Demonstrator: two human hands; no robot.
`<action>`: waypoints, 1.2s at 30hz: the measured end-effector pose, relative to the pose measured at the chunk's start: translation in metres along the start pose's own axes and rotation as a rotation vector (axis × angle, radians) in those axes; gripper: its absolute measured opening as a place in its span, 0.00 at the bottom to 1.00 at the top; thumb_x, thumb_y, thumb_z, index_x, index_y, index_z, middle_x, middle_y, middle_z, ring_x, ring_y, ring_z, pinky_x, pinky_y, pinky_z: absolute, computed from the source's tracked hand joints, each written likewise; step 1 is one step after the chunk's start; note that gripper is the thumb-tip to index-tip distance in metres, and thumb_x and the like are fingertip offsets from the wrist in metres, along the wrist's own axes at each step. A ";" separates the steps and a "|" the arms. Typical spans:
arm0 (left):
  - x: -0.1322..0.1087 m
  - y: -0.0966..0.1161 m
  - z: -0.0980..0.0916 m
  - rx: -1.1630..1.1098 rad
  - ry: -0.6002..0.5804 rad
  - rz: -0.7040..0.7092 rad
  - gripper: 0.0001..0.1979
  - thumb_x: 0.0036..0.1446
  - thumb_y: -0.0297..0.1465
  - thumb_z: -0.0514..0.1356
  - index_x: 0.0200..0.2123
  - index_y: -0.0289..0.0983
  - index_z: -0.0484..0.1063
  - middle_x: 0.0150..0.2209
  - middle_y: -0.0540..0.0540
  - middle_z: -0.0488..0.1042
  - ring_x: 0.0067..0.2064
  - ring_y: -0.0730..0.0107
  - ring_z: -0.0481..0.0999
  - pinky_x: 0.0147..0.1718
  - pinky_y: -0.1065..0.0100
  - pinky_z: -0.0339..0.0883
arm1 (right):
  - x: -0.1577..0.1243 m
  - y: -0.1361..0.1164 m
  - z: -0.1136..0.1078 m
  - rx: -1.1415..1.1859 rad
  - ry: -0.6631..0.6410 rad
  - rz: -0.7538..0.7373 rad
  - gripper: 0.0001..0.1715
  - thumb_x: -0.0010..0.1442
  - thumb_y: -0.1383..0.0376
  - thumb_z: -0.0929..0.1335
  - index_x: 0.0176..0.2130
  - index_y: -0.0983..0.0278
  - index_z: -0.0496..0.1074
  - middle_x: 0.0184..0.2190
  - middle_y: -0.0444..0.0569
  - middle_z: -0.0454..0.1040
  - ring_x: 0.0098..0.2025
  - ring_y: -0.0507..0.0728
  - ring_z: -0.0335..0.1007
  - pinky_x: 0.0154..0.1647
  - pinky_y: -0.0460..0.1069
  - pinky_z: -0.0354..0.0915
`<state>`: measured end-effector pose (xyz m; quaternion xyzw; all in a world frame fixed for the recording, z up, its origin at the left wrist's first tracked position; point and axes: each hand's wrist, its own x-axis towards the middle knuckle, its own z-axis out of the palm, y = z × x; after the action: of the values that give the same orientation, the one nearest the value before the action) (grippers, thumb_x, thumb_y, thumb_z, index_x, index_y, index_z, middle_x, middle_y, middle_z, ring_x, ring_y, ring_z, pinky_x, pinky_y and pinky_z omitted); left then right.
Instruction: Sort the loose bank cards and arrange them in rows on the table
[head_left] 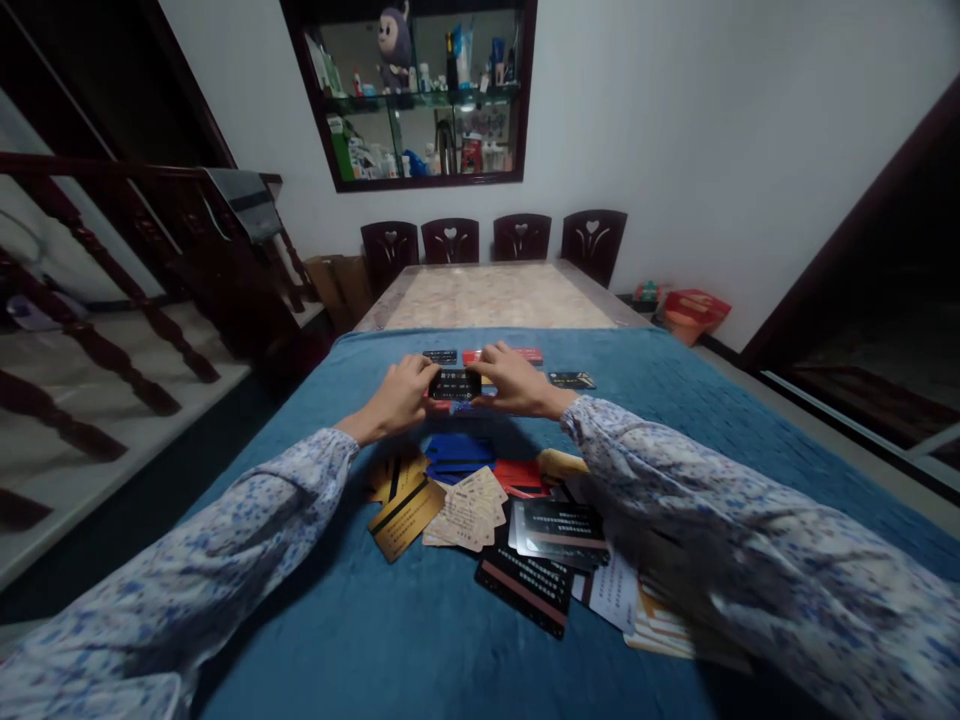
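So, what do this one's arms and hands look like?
They're a person's arms, in long, loose sleeves. The left sleeve and right sleeve are pale, scattered with small blue blotches like a floral print, and look gathered at the wrists. The left hand and right hand are bare.

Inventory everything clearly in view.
Held card: one, black, picture centre
Far cards: several, mixed colours, beyond
Near cards: many, mixed colours, nearer camera
Cloth: one, blue, under cards
Table: one, beige, beyond cloth
Chairs: four, dark brown, behind table
Cabinet: one, dark frame, far wall
Plush toy: one, purple, upper shelf
Small items: many, mixed, in cabinet
Railing: one, dark brown, left
Draped cloth: one, grey, over railing
Carton: one, brown, left
Left hand: one, bare, on held card
Right hand: one, bare, on held card
Sleeves: two, blue on white, foreground
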<state>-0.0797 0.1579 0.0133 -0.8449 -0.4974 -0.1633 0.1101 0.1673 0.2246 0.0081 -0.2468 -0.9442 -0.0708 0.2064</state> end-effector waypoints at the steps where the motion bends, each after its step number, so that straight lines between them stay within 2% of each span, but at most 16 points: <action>1: 0.002 -0.004 0.001 0.001 -0.009 -0.008 0.23 0.58 0.33 0.64 0.56 0.36 0.72 0.53 0.35 0.72 0.52 0.49 0.71 0.47 0.54 0.68 | 0.004 0.003 0.002 0.002 -0.008 -0.004 0.25 0.59 0.56 0.76 0.51 0.68 0.77 0.43 0.57 0.69 0.45 0.63 0.59 0.42 0.54 0.60; 4: 0.009 -0.014 0.004 -0.005 -0.042 -0.039 0.23 0.57 0.33 0.64 0.56 0.37 0.72 0.53 0.36 0.72 0.53 0.49 0.70 0.47 0.54 0.68 | 0.018 0.011 0.007 0.007 -0.031 0.001 0.25 0.59 0.55 0.75 0.51 0.67 0.77 0.43 0.57 0.69 0.45 0.63 0.60 0.42 0.54 0.59; 11: 0.026 -0.042 0.011 0.011 -0.103 -0.110 0.25 0.54 0.25 0.63 0.56 0.38 0.72 0.54 0.36 0.71 0.54 0.47 0.69 0.49 0.52 0.67 | 0.046 0.022 0.014 0.025 -0.099 0.043 0.22 0.60 0.56 0.75 0.50 0.67 0.78 0.45 0.58 0.71 0.48 0.63 0.61 0.43 0.53 0.59; 16: 0.041 -0.062 0.021 0.012 -0.131 -0.121 0.23 0.54 0.25 0.63 0.55 0.37 0.72 0.53 0.37 0.71 0.54 0.49 0.68 0.50 0.52 0.68 | 0.064 0.030 0.019 0.026 -0.165 0.114 0.24 0.61 0.56 0.75 0.52 0.67 0.78 0.49 0.59 0.71 0.51 0.64 0.62 0.46 0.53 0.59; 23: 0.060 -0.088 0.034 0.000 -0.194 -0.140 0.24 0.54 0.27 0.62 0.56 0.37 0.73 0.55 0.39 0.71 0.56 0.51 0.69 0.57 0.54 0.67 | 0.082 0.047 0.034 0.030 -0.237 0.165 0.25 0.62 0.54 0.74 0.54 0.64 0.78 0.52 0.58 0.71 0.55 0.65 0.63 0.47 0.52 0.59; 30: 0.074 -0.105 0.049 -0.042 -0.207 -0.147 0.26 0.51 0.26 0.62 0.56 0.37 0.74 0.55 0.40 0.71 0.57 0.52 0.73 0.60 0.57 0.68 | 0.096 0.065 0.055 0.011 -0.267 0.195 0.29 0.62 0.51 0.73 0.58 0.61 0.76 0.55 0.59 0.71 0.58 0.68 0.63 0.50 0.54 0.62; 36: 0.085 -0.121 0.064 -0.051 -0.239 -0.171 0.26 0.52 0.27 0.62 0.56 0.37 0.74 0.55 0.40 0.72 0.58 0.54 0.74 0.61 0.60 0.68 | 0.109 0.075 0.067 0.010 -0.304 0.231 0.29 0.61 0.54 0.73 0.59 0.61 0.76 0.58 0.59 0.71 0.61 0.68 0.63 0.50 0.53 0.63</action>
<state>-0.1366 0.3064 -0.0100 -0.8153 -0.5728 -0.0831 0.0145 0.0944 0.3534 -0.0035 -0.3606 -0.9301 -0.0039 0.0692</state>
